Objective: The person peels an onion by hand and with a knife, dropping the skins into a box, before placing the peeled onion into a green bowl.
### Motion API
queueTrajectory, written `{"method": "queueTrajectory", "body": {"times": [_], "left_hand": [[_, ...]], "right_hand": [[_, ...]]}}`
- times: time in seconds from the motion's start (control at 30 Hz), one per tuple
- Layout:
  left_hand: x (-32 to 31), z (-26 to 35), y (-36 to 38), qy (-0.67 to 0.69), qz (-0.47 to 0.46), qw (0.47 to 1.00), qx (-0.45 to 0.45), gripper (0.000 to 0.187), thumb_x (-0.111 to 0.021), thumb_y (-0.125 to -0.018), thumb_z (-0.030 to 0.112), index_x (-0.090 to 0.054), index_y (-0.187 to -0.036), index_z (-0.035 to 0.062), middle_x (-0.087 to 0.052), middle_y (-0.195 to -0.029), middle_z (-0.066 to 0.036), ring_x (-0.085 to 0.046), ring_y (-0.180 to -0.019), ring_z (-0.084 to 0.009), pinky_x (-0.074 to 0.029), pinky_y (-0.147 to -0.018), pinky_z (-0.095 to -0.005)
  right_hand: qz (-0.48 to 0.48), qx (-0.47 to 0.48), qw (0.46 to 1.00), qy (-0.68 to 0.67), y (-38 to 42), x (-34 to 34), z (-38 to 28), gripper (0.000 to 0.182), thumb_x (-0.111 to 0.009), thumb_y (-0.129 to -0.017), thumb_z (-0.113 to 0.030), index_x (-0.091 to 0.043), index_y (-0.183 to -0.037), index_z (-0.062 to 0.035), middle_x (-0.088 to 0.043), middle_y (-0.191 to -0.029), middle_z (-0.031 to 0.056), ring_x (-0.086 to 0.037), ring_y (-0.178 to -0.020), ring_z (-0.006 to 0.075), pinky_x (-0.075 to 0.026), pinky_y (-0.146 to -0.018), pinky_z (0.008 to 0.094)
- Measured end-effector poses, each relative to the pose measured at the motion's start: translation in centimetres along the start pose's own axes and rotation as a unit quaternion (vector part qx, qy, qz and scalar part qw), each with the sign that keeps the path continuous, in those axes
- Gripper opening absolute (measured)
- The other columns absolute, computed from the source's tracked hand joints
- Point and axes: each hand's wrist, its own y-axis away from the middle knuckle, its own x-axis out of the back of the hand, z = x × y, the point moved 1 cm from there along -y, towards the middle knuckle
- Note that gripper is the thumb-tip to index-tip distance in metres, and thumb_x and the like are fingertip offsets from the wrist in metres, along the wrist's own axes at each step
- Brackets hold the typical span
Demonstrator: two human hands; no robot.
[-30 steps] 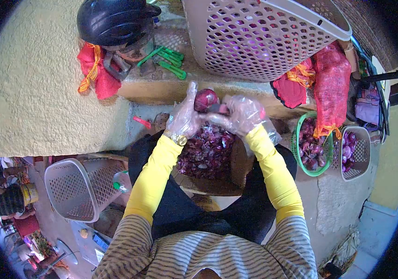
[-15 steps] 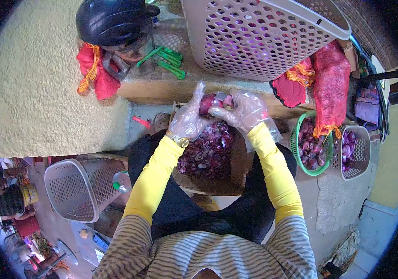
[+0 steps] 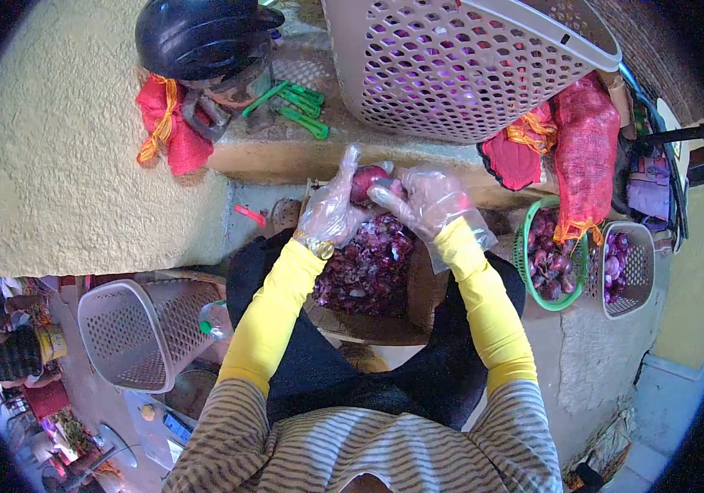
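Step in hand, judging by the pose: you are working at the outside of one red onion [image 3: 362, 186], most likely taking off loose skin. The onion is up between your two hands, above the far end of the cardboard box [image 3: 423, 289] and clear of the heap of purple skins [image 3: 364, 267] inside it.

Left hand [image 3: 331, 205], in a clear plastic glove: about half curled, onion seated against the palm side, one digit standing up past it. You appear to be supporting the onion with this hand. Right hand [image 3: 427, 201], also gloved: fingers mostly bent in, one digit reaching across to the near side of the onion and apparently touching it. A small pinkish bit and a dark patch show at those fingertips; cannot tell whether they are a tool, a handle or skin, nor how firmly you grip.

Next move, as a judgement, calls for a steady left hand and a short, controlled pull from your right, any scraps dropping over the box. A slick glove could let the onion roll.

Off to your right, green basket [image 3: 522, 256] with more onions [image 3: 553, 271], well apart from both hands.
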Motion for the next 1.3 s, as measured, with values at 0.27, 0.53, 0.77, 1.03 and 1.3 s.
{"method": "queueTrajectory", "body": {"times": [0.27, 0.53, 0.77, 1.03, 1.3], "left_hand": [[1.4, 1.0, -0.5, -0.044, 0.009, 0.992, 0.114, 0.109, -0.082, -0.085, 0.016, -0.004, -0.160, 0.0056, -0.072, -0.115, -0.014, -0.071, -0.099, -0.0241, -0.054, -0.093, -0.0386], [0.9, 1.1, -0.6, 0.123, 0.020, 0.985, 0.122, 0.108, -0.083, -0.084, 0.020, -0.006, -0.159, 0.0054, -0.072, -0.112, -0.012, -0.070, -0.096, -0.0240, -0.055, -0.092, -0.0383], [-3.1, -5.2, -1.4, 0.629, -0.015, 0.727, 0.276, 0.100, -0.080, -0.089, 0.024, -0.011, -0.159, 0.0067, -0.070, -0.116, -0.011, -0.069, -0.099, -0.0215, -0.055, -0.091, -0.0382], [0.0, 1.5, -2.3, 0.754, -0.009, 0.563, 0.339, 0.074, -0.068, -0.096, 0.035, -0.029, -0.150, 0.0034, -0.068, -0.117, -0.015, -0.068, -0.105, -0.0233, -0.055, -0.095, -0.0398], [-0.2, 0.9, -1.9, 0.694, 0.047, 0.625, 0.354, 0.068, -0.051, -0.101, 0.057, -0.052, -0.130, -0.0044, -0.068, -0.113, -0.017, -0.067, -0.106, -0.0263, -0.057, -0.095, -0.0407]], "right_hand": [[-0.014, 0.121, 0.992, 0.044, 0.3, -1.0, -0.1, 0.056, -0.065, -0.082, -0.070, -0.070, -0.074, -0.0148, -0.069, -0.074, 0.0126, -0.068, -0.070, 0.0335, -0.052, -0.067, 0.0479], [0.071, -0.014, 0.997, -0.035, -0.3, -0.6, 1.0, 0.057, -0.078, -0.075, -0.063, -0.062, -0.077, -0.0092, -0.064, -0.067, 0.0138, -0.065, -0.064, 0.0355, -0.049, -0.060, 0.0442], [0.099, -0.028, 0.994, -0.042, -0.5, -0.9, 1.3, 0.057, -0.081, -0.075, -0.060, -0.062, -0.080, -0.0058, -0.065, -0.069, 0.0176, -0.066, -0.068, 0.0379, -0.050, -0.064, 0.0449], [0.042, -0.034, 0.998, -0.025, -0.4, -1.1, 1.3, 0.065, -0.062, -0.082, -0.074, -0.069, -0.080, -0.0099, -0.069, -0.076, 0.0178, -0.068, -0.074, 0.0378, -0.051, -0.068, 0.0496], [0.019, 0.051, 0.998, -0.011, 0.1, -0.4, 0.1, 0.060, -0.060, -0.086, -0.071, -0.070, -0.077, -0.0127, -0.069, -0.075, 0.0148, -0.069, -0.072, 0.0354, -0.053, -0.068, 0.0483]]}}
